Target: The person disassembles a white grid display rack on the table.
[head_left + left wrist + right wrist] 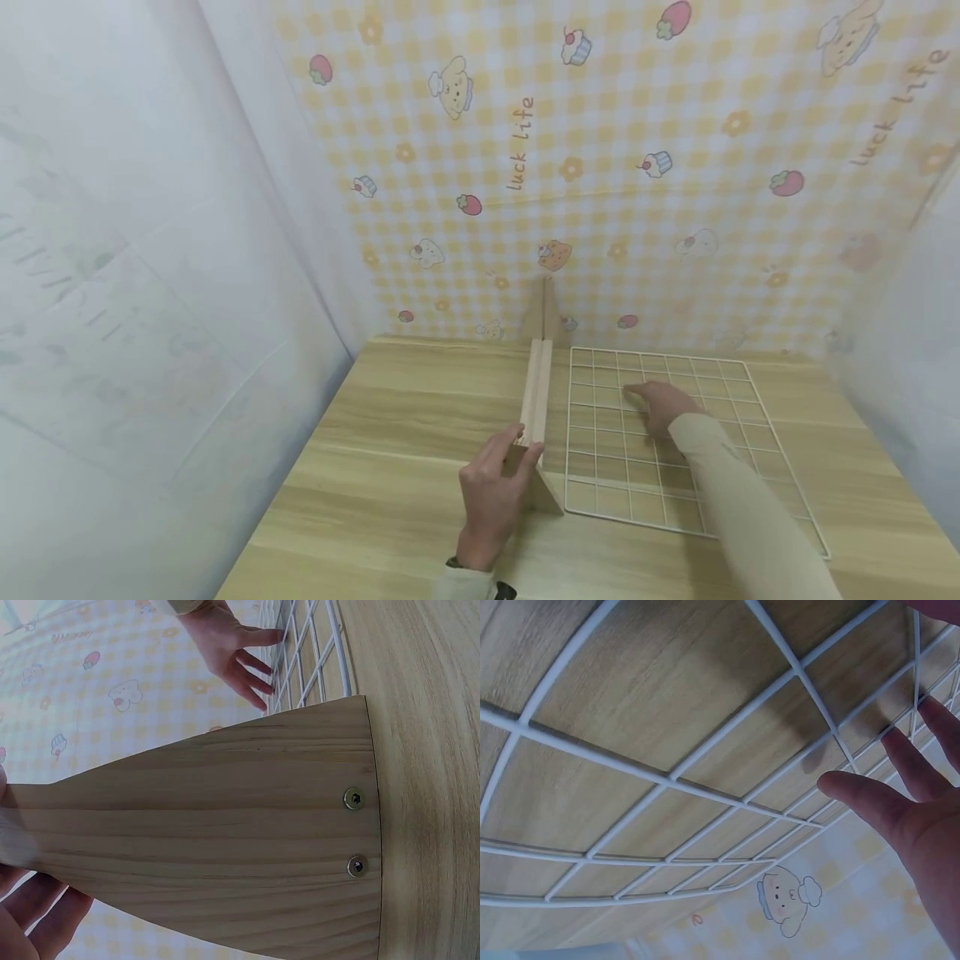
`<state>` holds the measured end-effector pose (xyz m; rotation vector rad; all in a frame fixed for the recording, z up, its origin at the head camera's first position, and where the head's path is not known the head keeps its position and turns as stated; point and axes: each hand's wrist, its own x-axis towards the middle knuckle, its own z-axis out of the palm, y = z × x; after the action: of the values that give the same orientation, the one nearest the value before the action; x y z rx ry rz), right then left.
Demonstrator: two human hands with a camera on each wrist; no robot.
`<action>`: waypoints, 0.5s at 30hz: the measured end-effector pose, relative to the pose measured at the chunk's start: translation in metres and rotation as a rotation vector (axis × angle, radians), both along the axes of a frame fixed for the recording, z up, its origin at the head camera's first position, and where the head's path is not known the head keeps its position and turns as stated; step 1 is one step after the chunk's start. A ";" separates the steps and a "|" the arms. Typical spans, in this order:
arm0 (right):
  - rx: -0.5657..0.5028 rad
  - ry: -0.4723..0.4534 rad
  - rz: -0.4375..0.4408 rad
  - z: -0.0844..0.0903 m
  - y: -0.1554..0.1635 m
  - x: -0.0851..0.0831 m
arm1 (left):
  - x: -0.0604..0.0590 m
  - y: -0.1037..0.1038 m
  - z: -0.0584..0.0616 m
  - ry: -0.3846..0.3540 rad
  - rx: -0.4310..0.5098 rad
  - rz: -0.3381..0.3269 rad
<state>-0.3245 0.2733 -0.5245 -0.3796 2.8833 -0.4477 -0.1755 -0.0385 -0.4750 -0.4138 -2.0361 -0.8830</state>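
My left hand (491, 492) holds the near top end of a wooden stand (536, 387), thumb on one side and fingers on the other. In the left wrist view its flared end panel (210, 825) stands with the wide edge on the tabletop, and two metal bolts (354, 798) show low on it. To the right lies a white wire grid panel (568, 429), flat on the table. Over its middle is my right hand (663, 404); the right wrist view shows the fingertips (840, 784) spread at the wires, contact unclear.
A wood-grain tabletop (360, 492) lies under everything. Behind it hangs a yellow checked cloth (600, 217) with cartoon prints. White sheeting (187, 250) closes off the left side, with more on the right. A dark band (453, 562) sits at the left wrist.
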 end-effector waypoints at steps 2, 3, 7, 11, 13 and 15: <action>-0.011 0.006 0.000 0.001 -0.001 0.000 | 0.000 -0.001 0.000 -0.001 0.004 -0.001; -0.014 0.012 0.006 0.002 -0.002 0.000 | -0.001 -0.001 0.000 0.002 0.006 -0.004; -0.029 0.017 -0.002 0.000 -0.003 0.000 | -0.001 -0.001 0.000 0.005 0.006 -0.010; -0.048 -0.008 -0.016 -0.002 -0.002 0.001 | -0.002 -0.003 0.002 0.010 -0.031 -0.003; -0.063 -0.017 -0.018 -0.003 -0.002 0.003 | -0.002 -0.007 0.002 0.001 -0.062 -0.014; -0.083 -0.010 -0.007 -0.003 -0.003 0.005 | -0.003 -0.014 0.002 -0.035 -0.073 -0.061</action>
<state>-0.3197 0.2705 -0.5275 -0.3791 2.8643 -0.5706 -0.1783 -0.0527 -0.4732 -0.5062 -2.1018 -0.8599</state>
